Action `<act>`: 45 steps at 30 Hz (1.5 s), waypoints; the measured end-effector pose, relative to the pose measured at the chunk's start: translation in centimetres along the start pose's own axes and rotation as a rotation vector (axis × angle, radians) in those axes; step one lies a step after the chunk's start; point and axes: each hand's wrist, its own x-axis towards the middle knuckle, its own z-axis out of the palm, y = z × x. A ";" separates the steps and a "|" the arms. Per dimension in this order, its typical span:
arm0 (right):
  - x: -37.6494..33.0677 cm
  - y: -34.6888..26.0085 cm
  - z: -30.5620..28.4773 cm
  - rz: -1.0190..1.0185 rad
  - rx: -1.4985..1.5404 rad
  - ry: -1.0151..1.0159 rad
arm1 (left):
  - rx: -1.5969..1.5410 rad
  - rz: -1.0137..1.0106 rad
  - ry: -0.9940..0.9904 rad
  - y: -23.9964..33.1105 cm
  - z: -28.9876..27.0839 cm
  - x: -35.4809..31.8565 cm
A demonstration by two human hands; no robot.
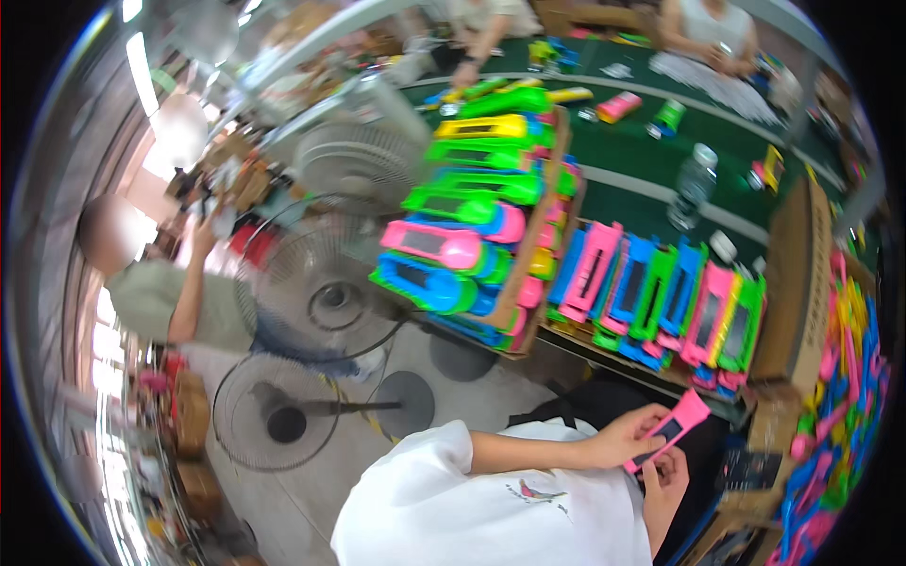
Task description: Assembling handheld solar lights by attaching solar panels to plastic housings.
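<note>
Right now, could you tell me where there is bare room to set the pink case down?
Bare green tabletop shows between the stacked cases and the water bottle. The row of upright cases and the box of loose parts are crowded. Both hands hold the pink case.

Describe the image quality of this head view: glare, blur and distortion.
Head view: strong fisheye bending, black corners; window glare washes out the upper left; mild motion blur softens everything, including the left hand, right hand and the pink toy case they hold; the green table curves.

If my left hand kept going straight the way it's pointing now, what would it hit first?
Probably the cardboard box just past the flat pink plastic toy shell that the left hand holds; depth is unclear.
</note>
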 end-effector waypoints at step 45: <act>-6.2 -5.0 -6.2 -0.134 -0.211 0.168 | 1.596 0.344 0.826 16.5 -9.8 5.8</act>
